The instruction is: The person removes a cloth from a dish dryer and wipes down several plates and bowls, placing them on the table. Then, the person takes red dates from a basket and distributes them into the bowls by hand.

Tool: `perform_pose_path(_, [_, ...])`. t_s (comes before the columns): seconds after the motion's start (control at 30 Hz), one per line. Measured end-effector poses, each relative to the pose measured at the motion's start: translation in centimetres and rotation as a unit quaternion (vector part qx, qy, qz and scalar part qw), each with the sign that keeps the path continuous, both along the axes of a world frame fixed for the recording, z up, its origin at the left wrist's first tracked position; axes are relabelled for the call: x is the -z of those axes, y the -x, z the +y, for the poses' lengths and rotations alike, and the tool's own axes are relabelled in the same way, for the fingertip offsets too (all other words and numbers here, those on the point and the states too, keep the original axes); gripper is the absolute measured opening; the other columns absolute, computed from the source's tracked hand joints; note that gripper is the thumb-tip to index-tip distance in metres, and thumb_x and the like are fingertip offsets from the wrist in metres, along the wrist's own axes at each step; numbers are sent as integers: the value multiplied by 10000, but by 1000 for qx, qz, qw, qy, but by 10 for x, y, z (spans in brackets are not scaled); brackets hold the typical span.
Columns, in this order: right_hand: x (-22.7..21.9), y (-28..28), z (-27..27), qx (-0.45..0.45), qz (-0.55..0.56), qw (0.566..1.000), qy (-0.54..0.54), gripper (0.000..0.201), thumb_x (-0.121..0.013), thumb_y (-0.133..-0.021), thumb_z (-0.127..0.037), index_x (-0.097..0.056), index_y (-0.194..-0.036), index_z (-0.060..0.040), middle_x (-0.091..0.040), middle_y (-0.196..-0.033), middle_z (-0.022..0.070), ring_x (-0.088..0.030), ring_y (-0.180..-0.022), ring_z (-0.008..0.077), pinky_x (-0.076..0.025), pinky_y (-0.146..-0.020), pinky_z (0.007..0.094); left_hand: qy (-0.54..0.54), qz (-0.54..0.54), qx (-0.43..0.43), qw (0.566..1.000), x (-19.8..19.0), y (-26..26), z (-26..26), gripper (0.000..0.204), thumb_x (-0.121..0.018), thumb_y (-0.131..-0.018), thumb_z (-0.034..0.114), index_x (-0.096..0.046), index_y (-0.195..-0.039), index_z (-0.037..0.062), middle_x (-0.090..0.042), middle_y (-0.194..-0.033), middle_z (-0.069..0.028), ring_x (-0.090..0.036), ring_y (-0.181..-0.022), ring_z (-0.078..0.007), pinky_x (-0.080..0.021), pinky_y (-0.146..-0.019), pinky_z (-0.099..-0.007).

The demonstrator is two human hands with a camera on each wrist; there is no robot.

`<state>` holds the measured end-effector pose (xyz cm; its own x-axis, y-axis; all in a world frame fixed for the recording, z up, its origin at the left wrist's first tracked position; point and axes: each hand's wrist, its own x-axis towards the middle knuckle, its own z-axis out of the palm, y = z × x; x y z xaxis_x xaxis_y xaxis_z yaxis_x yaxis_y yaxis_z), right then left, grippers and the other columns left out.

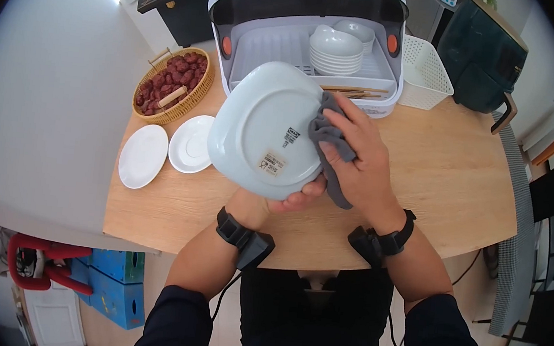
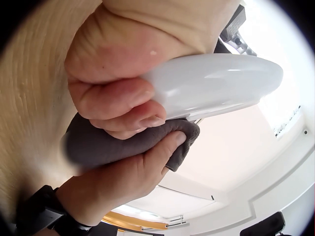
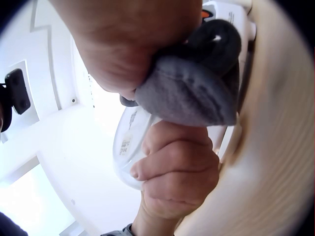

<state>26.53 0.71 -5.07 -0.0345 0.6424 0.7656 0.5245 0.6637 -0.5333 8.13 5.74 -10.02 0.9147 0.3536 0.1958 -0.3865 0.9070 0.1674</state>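
A pale, rounded-square plate (image 1: 249,116) is held up above the table, its underside with a printed mark and a sticker facing me. My left hand (image 1: 296,199) grips it by the lower edge; in the left wrist view the curled fingers (image 2: 118,98) wrap over the rim. A grey cloth (image 1: 325,127) is bunched in my right hand (image 1: 364,162), which presses it against the plate's right edge. From the right wrist the cloth (image 3: 184,93) hides part of the plate (image 3: 129,142), just above the left hand's knuckles.
Two white saucers (image 1: 143,157) lie left of the plate, below a wicker basket (image 1: 189,108) of dark red fruit. Behind stands an open-lidded dish box (image 1: 256,46) with stacked white bowls (image 1: 335,52) and chopsticks (image 1: 356,91). A white perforated basket (image 1: 428,87) and dark green air fryer (image 1: 482,56) stand right.
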Motion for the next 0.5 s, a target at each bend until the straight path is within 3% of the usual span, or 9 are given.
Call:
perform_pose_path(0.07, [-1,-2,1,-12,65,997,29,394,-751,-912,-123,-679,-1287,-26,-610,-1426,185,-584,-1299,361,-483,-1059,393,-32,-33,50,998,1,-2,2,947,-430,-929,758,-527,-1276,-118,-598,-905,-331,-627,-617,-331,-516,-430,-356])
perform_pose_path(0.17, [-5,-3,-1,-30,130,988,78,362,-714,-975,-155,-662,-1295,7,-691,-1269,175,-663,-1175,296,-527,-973,362,-50,13,30,998,-4,7,5,1034,-456,-895,783,-500,-1213,-200,-599,-880,-319,-617,-572,-317,-513,-445,-338])
perform_pose_path(0.23, [-10,-8,-6,-84,175,945,265,363,-687,-1007,-172,-641,-1310,22,-738,-1070,116,-714,-955,211,-556,-821,299,-49,36,-18,998,-7,11,7,970,-462,-914,751,-524,-1204,-172,-612,-857,-290,-625,-579,-308,-511,-453,-328])
perform_pose_path(0.3, [-2,-9,-1,-99,202,934,277,362,-681,-1015,-196,-643,-1307,15,-736,-1004,95,-702,-873,174,-552,-762,277,-47,58,-67,995,-9,19,9,906,-468,-933,720,-547,-1196,-144,-624,-835,-262,-633,-585,-298,-509,-461,-317])
perform_pose_path(0.37, [-3,-14,0,-114,225,924,288,363,-675,-1024,-220,-645,-1305,7,-734,-938,73,-690,-791,138,-547,-704,256,-71,177,-255,948,-5,30,12,724,-496,-987,606,-580,-1187,-85,-666,-832,-206,-650,-606,-267,-526,-486,-309])
perform_pose_path(0.4, [-8,-21,-2,-154,284,886,331,391,-657,-1033,-258,-635,-1319,8,-738,-1008,87,-703,-849,154,-556,-753,265,-71,173,-258,948,0,31,15,724,-496,-987,606,-580,-1187,-85,-666,-832,-206,-650,-606,-267,-526,-486,-309])
perform_pose_path(0.43, [-14,-25,-3,-192,340,842,373,421,-638,-1042,-295,-625,-1333,9,-743,-1079,101,-715,-907,170,-565,-802,274,-96,278,-343,892,4,30,19,635,-521,-1004,542,-587,-1199,-60,-683,-842,-192,-655,-610,-249,-526,-482,-308])
perform_pose_path(0.47, [-17,-23,-5,-194,335,843,374,421,-638,-1042,-295,-625,-1333,9,-743,-1079,101,-715,-907,170,-565,-802,274,-116,378,-420,817,8,31,23,548,-545,-1022,478,-594,-1210,-34,-700,-851,-179,-660,-613,-231,-525,-478,-308])
perform_pose_path(0.5, [-20,-20,-7,-217,382,823,360,383,-639,-1044,-307,-645,-1285,-10,-740,-1020,82,-702,-861,147,-565,-758,271,-176,411,-427,786,4,35,25,481,-560,-1054,383,-578,-1257,-54,-720,-1000,-205,-712,-747,-233,-594,-601,-334])
